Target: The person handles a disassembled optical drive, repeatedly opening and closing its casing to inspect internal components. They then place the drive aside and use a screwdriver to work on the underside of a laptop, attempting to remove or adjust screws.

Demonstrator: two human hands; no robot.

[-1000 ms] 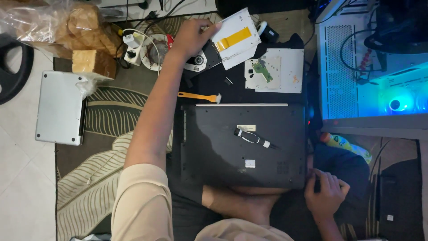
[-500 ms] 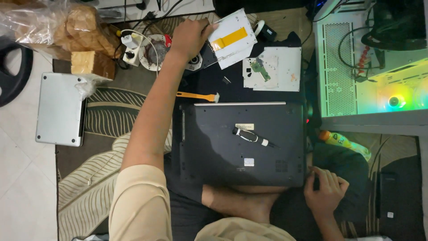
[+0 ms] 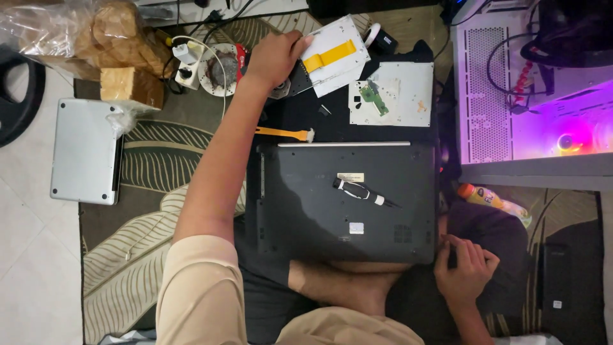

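Black laptop (image 3: 348, 201) lies underside up on your lap. Your left hand (image 3: 274, 57) reaches far forward, fingers curled over small parts, grip hidden; your right hand (image 3: 465, 267) rests loosely curled.

The left hand (image 3: 276, 59) covers whatever it grips at twelve o'clock, so the thing beneath its fingers cannot be told. The black weight plate (image 3: 18, 96) at nine o'clock is cut by the left edge, and the lit computer case (image 3: 511, 96) at two o'clock runs off the right edge. The dark laptop (image 3: 348, 201) hides its near edge behind the knee, and the right hand (image 3: 465, 269) rests on dark cloth, its grip unclear.
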